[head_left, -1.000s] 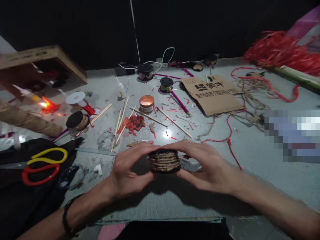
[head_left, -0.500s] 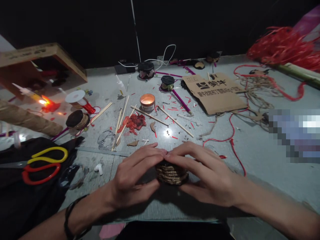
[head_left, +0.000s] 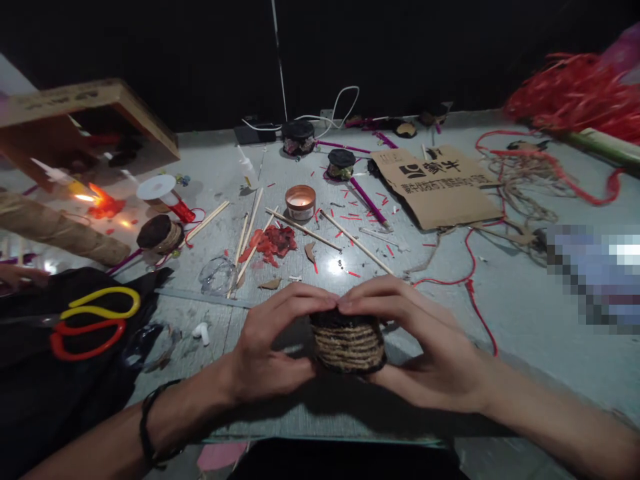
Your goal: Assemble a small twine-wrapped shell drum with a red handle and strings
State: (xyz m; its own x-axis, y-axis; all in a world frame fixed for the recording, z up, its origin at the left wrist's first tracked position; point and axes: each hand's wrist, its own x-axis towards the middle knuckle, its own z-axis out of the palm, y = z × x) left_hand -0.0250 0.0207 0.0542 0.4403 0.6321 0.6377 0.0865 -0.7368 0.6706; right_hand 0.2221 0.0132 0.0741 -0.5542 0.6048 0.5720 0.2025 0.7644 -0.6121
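A small round drum (head_left: 349, 343), black at top and bottom with rows of brown twine round its side, is held upright between both hands near the table's front edge. My left hand (head_left: 277, 343) grips its left side, fingertips on the black top and thumb low down. On the right side my right hand (head_left: 425, 343) holds it the same way, its fingertips close to those of the left. Beyond the hands lie red wax pieces (head_left: 280, 243), thin wooden sticks (head_left: 356, 245) and a small candle tin (head_left: 301, 202).
Scissors (head_left: 93, 333) lie on black cloth at left, where another person's hand (head_left: 20, 277) shows. A flame (head_left: 87, 198) burns near a thread spool (head_left: 156, 189). Flattened cardboard (head_left: 445, 190), red cord (head_left: 473, 267) and tangled twine (head_left: 530, 193) lie right. Similar drums (head_left: 341, 164) stand farther back.
The drum sits a little more exposed between my hands, with more of its twine side showing. The view has shifted slightly. Another person's hand now shows at the left edge.
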